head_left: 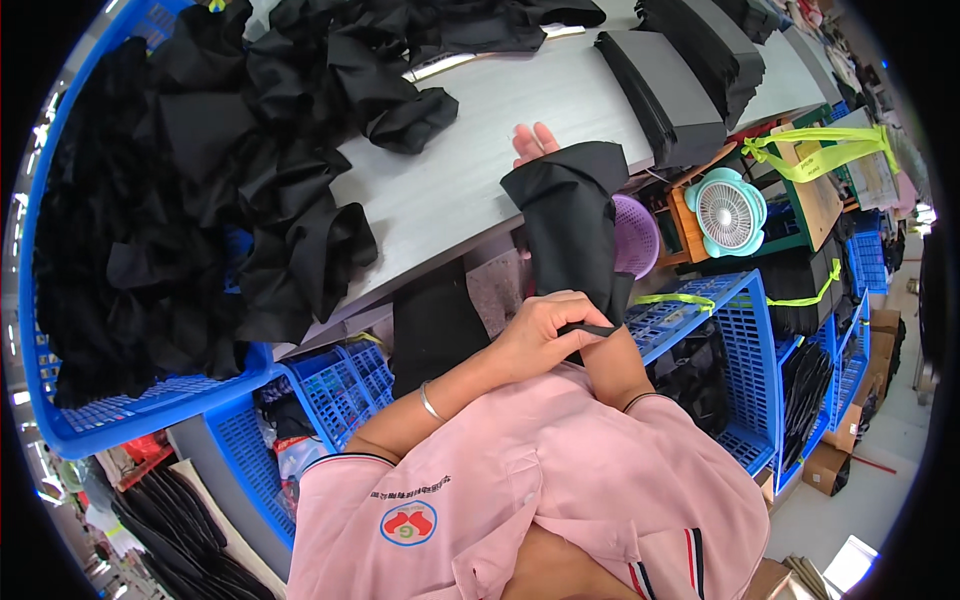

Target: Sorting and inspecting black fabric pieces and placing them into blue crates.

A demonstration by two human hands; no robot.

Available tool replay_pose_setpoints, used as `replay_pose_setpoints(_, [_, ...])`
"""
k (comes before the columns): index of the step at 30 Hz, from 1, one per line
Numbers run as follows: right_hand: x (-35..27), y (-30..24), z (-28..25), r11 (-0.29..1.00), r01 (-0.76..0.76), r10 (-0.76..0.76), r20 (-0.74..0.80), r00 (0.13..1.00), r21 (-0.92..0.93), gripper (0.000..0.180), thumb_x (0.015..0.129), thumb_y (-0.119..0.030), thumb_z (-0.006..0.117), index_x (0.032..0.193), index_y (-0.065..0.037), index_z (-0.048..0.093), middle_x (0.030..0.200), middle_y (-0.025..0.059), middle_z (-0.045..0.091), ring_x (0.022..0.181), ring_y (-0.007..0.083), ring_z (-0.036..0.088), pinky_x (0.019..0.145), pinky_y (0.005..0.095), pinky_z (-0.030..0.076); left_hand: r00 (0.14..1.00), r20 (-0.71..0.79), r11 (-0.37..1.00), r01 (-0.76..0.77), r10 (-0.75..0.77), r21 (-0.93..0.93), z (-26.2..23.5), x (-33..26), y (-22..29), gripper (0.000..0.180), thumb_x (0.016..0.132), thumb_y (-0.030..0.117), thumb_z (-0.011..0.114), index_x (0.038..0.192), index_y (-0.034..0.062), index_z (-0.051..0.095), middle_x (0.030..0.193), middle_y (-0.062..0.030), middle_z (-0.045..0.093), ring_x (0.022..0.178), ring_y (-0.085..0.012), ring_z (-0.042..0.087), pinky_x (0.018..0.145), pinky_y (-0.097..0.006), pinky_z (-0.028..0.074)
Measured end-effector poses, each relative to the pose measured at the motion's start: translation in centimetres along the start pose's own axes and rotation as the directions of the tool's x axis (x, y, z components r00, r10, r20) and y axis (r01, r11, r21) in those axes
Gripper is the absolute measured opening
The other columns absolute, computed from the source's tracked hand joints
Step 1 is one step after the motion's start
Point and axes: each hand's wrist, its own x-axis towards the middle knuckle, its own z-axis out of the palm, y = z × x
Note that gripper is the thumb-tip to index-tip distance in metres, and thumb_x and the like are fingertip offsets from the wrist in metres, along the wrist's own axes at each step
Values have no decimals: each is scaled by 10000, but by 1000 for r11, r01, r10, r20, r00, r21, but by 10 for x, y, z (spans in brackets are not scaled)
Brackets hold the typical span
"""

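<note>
A black fabric sleeve (572,225) is drawn over my right forearm, which enters from the lower right. My right hand (535,140) sits mostly inside it; only stretched fingertips show past its far opening, above the grey table. My left hand (556,325), with a bracelet on its wrist, crosses in front of my body and pinches the sleeve's near edge by the right forearm. My right thumb and palm are hidden under the cloth.
Left stands a blue crate (150,425) heaped with black cloth pieces (200,180). Stacks of black flat pieces (665,95) lie on the table's (420,205) far right. A turquoise fan (728,212), a purple basket (636,237) and blue crates (755,370) crowd the right side.
</note>
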Motion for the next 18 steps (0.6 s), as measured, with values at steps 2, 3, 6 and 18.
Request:
replay_pose_setpoints(2, [2, -7, -32, 962, -165, 178, 42, 983, -219, 382, 1027, -192, 515, 1381, -49, 498, 1372, 118, 572, 1179, 198, 572, 1009, 282, 441, 996, -86, 1000, -14, 12, -17, 2, -1, 2, 117, 889, 17, 666, 1001, -15, 670, 876, -42, 654, 840, -129, 621, 760, -266, 494])
replay_pose_setpoints(3, [4, 0, -47, 880, 230, -119, 276, 954, -416, 376, 1021, -181, 531, 1371, -46, 503, 1355, 105, 576, 1164, 183, 569, 1009, 274, 437, 985, -170, 999, -29, 23, -31, 3, -1, 3, 122, 892, 17, 658, 1011, -11, 656, 876, -36, 648, 849, -127, 614, 763, -273, 495])
replay_pose_setpoints(6, [-20, 20, -35, 874, 363, -261, 319, 911, -324, 391, 989, -147, 581, 1356, -32, 512, 1331, 95, 576, 1169, 159, 554, 1027, 277, 426, 812, -555, 983, 175, -179, -61, -26, 16, 13, 130, 948, 82, 611, 1023, -12, 659, 874, 20, 609, 812, -61, 530, 747, -229, 451])
replay_pose_setpoints(18, [-180, 7, -46, 903, -207, 272, 128, 954, -376, 301, 1039, -206, 503, 1169, 32, 632, 1255, 78, 568, 1126, 179, 576, 994, 328, 444, 552, -832, 998, -51, 61, 39, -147, 62, -29, 182, 945, 131, 671, 976, -37, 733, 839, 37, 682, 775, -24, 561, 705, -195, 454])
